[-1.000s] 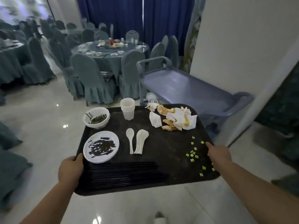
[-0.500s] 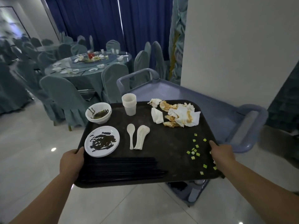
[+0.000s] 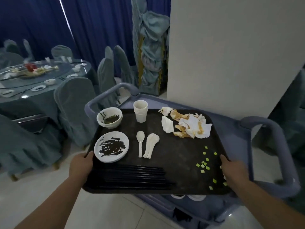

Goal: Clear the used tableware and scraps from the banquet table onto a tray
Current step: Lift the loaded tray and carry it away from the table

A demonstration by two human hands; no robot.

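I hold a large black tray point(image 3: 178, 156) level over a grey-blue service cart point(image 3: 237, 138). My left hand point(image 3: 80, 166) grips its left edge and my right hand point(image 3: 232, 169) grips its right edge. On the tray lie a white plate point(image 3: 111, 146) smeared with dark sauce, stacked white bowls point(image 3: 109, 118) with green scraps, stacked white cups point(image 3: 140, 111), white spoons point(image 3: 147, 145), a row of black chopsticks point(image 3: 135, 175), crumpled stained napkins point(image 3: 189, 125) and small green cubes point(image 3: 205, 164).
A round banquet table point(image 3: 41, 83) with dishes and covered chairs point(image 3: 72, 103) stands at the left. A white pillar point(image 3: 231, 55) rises right behind the cart. Blue curtains hang at the back. The cart's lower shelf point(image 3: 189, 210) shows beneath the tray.
I have walked up to the cart with the tray in both hands. The tray now hangs over the cart's top, and the banquet table has slid to the left of view.
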